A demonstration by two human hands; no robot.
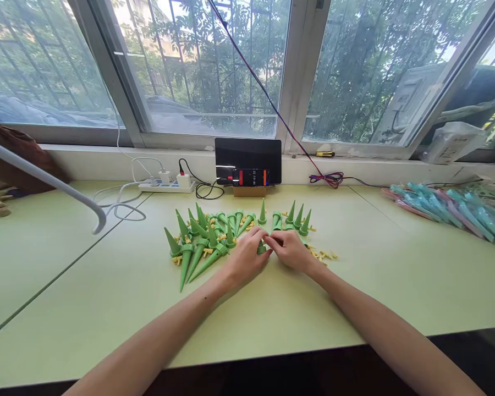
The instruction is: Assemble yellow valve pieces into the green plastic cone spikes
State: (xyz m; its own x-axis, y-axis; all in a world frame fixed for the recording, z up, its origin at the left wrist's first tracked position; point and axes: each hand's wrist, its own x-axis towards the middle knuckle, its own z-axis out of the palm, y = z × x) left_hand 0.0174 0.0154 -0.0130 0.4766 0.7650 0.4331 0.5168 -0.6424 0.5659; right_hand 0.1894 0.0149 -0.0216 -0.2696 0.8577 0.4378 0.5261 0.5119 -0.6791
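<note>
In the middle of the table my left hand (251,250) is closed around a green plastic plant-watering spike (261,249), mostly hidden by the fingers. My right hand (291,248) meets it there, fingertips pinched together at the spike; whatever lies between them is too small to make out. To the left, several green cone-shaped spikes (198,256) stand or lie in a cluster, with small yellow valve pieces (208,252) among them. More upright spikes (299,217) are beyond my right hand. Loose yellow pieces (325,254) lie beside my right wrist.
A dark tablet (247,154) leans at the back, a phone (253,177) in front of it. A power strip (167,186) with cables is left of them. Plastic-wrapped packets (449,209) lie far right. A white curved arm (45,176) juts in from the left.
</note>
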